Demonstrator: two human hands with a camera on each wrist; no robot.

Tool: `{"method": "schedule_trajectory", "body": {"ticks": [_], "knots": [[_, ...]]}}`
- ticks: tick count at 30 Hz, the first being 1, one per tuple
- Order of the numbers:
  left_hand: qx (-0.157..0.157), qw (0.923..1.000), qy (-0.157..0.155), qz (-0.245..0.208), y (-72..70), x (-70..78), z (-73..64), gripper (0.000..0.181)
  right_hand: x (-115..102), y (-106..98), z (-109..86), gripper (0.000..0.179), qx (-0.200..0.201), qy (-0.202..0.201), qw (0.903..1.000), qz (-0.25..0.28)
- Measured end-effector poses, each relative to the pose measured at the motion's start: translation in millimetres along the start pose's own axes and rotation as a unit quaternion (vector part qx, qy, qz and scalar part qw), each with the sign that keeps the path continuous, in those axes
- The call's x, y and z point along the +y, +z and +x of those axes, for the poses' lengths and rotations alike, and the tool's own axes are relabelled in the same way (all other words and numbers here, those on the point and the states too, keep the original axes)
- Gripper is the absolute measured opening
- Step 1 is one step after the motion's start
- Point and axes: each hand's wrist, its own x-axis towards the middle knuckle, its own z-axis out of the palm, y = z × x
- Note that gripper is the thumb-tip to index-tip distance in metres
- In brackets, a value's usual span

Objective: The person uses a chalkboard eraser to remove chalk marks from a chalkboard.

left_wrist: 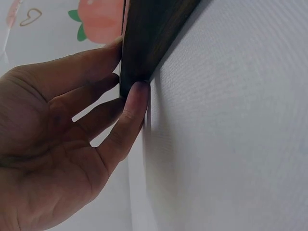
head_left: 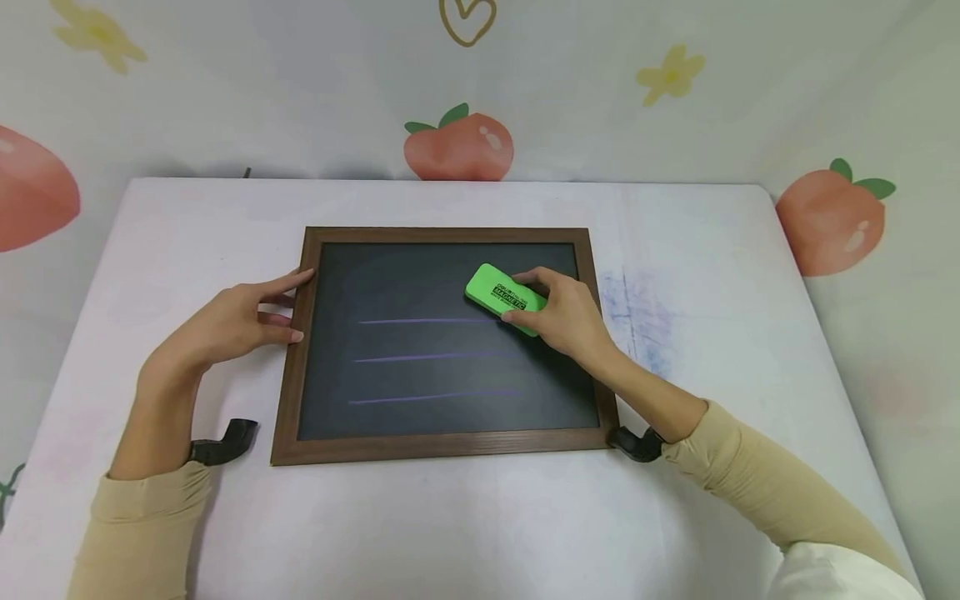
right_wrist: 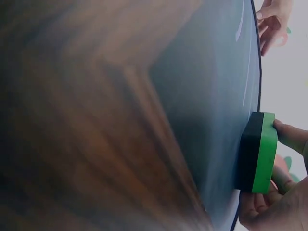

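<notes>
A small blackboard [head_left: 450,283] in a brown wooden frame [head_left: 442,442] lies flat on the white table. Three purple lines [head_left: 408,358] run across its dark face. With thumb and fingers on opposite sides, my right hand [head_left: 562,317] grips a green magnetic eraser [head_left: 486,285] against the upper right of the board. In the right wrist view, the eraser's dark pad [right_wrist: 248,151] faces the board. My left hand [head_left: 232,325] touches the frame's left side with extended fingers and thumb; the left wrist view has these fingertips [left_wrist: 139,89] against the frame's outer edge [left_wrist: 147,43].
Blue smudges [head_left: 637,317] mark the table [head_left: 450,525] to the right of the board. Behind the table hangs a pale backdrop [head_left: 300,92] printed with peaches and flowers. A black wrist mount [head_left: 637,444] on the right arm sits by the frame's lower right corner.
</notes>
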Motion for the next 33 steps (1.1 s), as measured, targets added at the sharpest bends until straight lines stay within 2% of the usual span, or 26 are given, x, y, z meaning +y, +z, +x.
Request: {"method": "schedule_trajectory", "body": {"ticks": [6, 17, 33], "knots": [[-0.003, 0.9999, -0.009, -0.008, 0.4, -1.3, 0.2, 0.090, -7.6, 3.3, 3.3, 0.053, -0.014, 0.001, 0.9999, -0.004], [0.002, 1.0000, -0.004, 0.005, 1.4, -1.7, 0.9, 0.089, -24.3, 18.9, 10.4, 0.054, -0.034, -0.012, 0.9993, 0.011], [-0.002, 0.9999, -0.012, -0.002, 1.7, 0.3, 0.0, 0.089, -36.5, 29.7, 16.6, 0.053, -0.053, -0.023, 0.9981, 0.020]]}}
